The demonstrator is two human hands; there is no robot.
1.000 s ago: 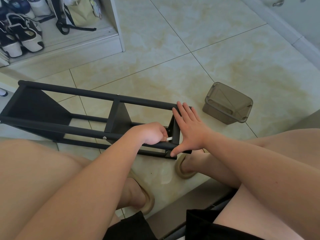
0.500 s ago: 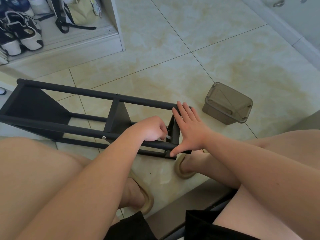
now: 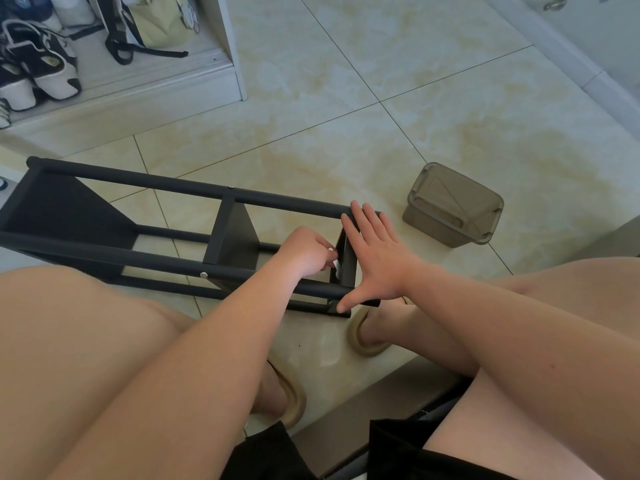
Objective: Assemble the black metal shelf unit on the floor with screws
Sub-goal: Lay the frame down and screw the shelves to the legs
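The black metal shelf unit lies on its side on the tiled floor, its long bars running left to right. My right hand presses flat with spread fingers against the outside of the right end panel. My left hand reaches inside the frame next to that panel, and its curled fingers pinch a small white tool or screw part, mostly hidden. A silver screw head shows on the near bar, another screw head on the far bar.
A translucent brown plastic box sits on the floor right of the shelf. A white cabinet with shoes and a bag stands at the top left. My knees and sandalled feet fill the foreground. A white wall base runs along the top right.
My left hand has shifted slightly up and turned beside the end panel. My right hand stays flat on the panel. The shelf has not visibly moved.
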